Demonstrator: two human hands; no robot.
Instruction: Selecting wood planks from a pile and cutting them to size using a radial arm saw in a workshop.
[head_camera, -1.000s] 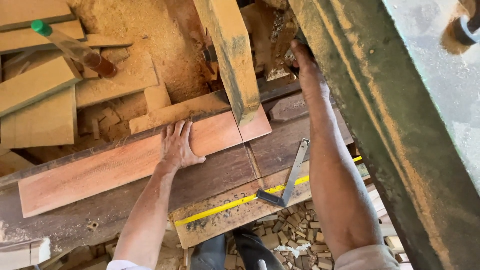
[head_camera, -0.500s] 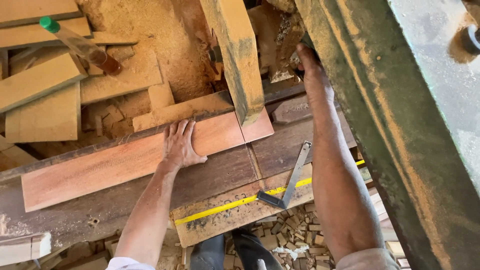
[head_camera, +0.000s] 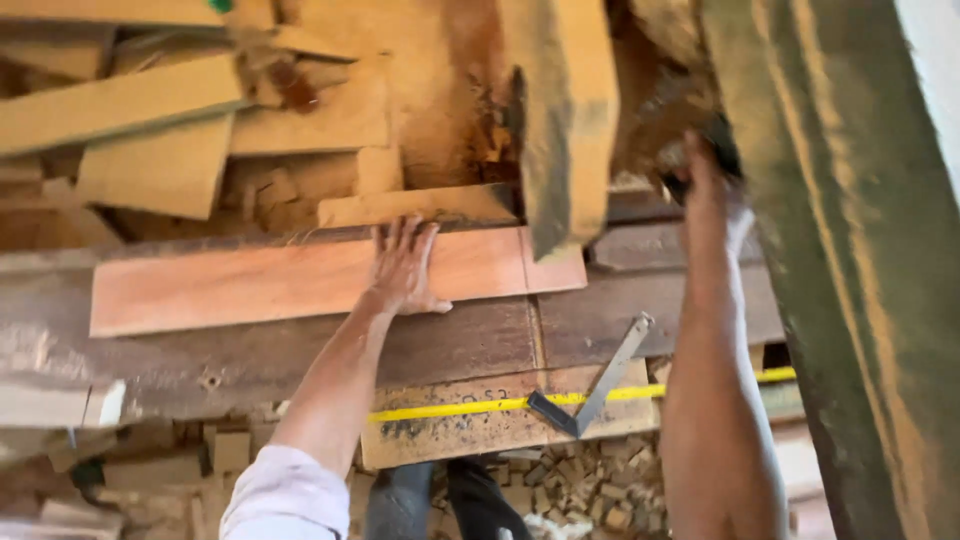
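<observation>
Head view: reddish plank (head_camera: 250, 285) lies flat along the bench's (head_camera: 640, 310) far edge, left hand (head_camera: 405, 270) spread open and pressed on it, right hand (head_camera: 712, 195) raised at the far right by the green post (head_camera: 820, 250), grip unclear in blur, yellow tape (head_camera: 470, 406) and square (head_camera: 600, 385) at the near edge.

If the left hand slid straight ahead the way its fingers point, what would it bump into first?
Probably the pale wood offcut lying just beyond the fingertips. The left hand lies flat on the reddish board, fingers pointing toward the offcut along its far edge; depth is hard to judge.
</observation>
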